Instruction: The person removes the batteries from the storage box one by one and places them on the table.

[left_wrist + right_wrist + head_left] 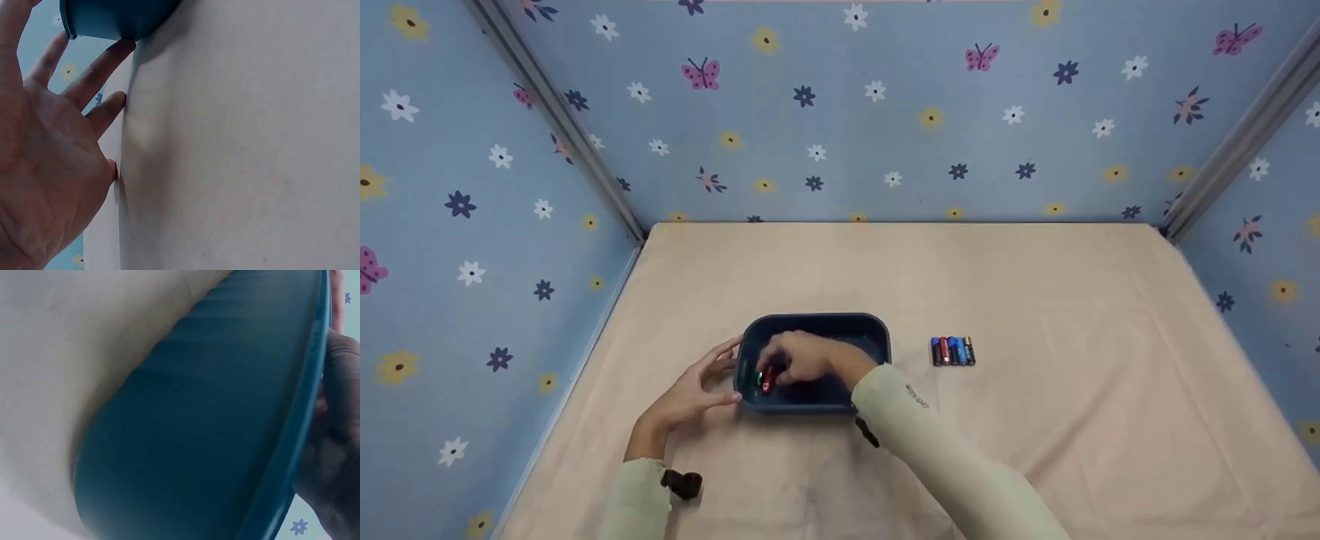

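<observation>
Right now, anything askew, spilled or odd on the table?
Nothing stands out. The dark blue plastic tray sits flat on the beige cloth-covered table, and the row of small batteries lies neatly side by side to its right. The right hand reaches into the tray at a red and green item; the left hand touches the tray's side.

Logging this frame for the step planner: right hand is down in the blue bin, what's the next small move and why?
Probably lift the right hand straight up out of the blue bin with the small red and green item at its fingertips. Whether the grip has closed on it is unclear. The left hand steadies the bin's side, and a row of batteries lies on the table nearby.
</observation>
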The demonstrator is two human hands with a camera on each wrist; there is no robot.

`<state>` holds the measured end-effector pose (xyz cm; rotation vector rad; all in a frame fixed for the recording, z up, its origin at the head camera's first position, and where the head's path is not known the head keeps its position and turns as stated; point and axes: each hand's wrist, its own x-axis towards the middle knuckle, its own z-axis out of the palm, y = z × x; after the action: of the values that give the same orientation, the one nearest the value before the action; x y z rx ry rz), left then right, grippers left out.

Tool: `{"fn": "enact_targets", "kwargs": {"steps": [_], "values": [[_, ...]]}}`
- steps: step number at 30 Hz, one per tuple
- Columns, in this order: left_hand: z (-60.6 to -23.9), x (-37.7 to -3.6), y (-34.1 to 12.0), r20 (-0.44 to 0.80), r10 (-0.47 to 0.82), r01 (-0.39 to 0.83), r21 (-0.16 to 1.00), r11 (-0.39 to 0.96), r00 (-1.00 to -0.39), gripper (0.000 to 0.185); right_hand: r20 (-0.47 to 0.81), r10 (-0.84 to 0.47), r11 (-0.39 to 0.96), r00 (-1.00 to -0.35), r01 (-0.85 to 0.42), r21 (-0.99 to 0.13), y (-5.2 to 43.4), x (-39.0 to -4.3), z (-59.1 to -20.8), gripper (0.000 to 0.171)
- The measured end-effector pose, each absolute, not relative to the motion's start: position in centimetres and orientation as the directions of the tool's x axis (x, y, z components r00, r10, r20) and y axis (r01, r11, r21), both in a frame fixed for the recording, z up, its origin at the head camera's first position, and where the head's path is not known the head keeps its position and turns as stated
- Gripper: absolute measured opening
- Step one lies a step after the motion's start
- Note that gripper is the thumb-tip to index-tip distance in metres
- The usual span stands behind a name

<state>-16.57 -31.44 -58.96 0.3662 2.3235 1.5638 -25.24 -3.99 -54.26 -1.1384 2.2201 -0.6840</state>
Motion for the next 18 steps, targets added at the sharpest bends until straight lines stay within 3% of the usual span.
{"fn": "enact_targets", "kwargs": {"steps": [18], "values": [[-58.92, -16.50, -31.28, -0.115, 0.367, 0.032, 0.928, 0.371, -0.923, 0.095, -0.287, -0.872, 0.483, -0.397, -0.601, -0.637, -4.19, -24.84, -54.93, 0.038]]}}
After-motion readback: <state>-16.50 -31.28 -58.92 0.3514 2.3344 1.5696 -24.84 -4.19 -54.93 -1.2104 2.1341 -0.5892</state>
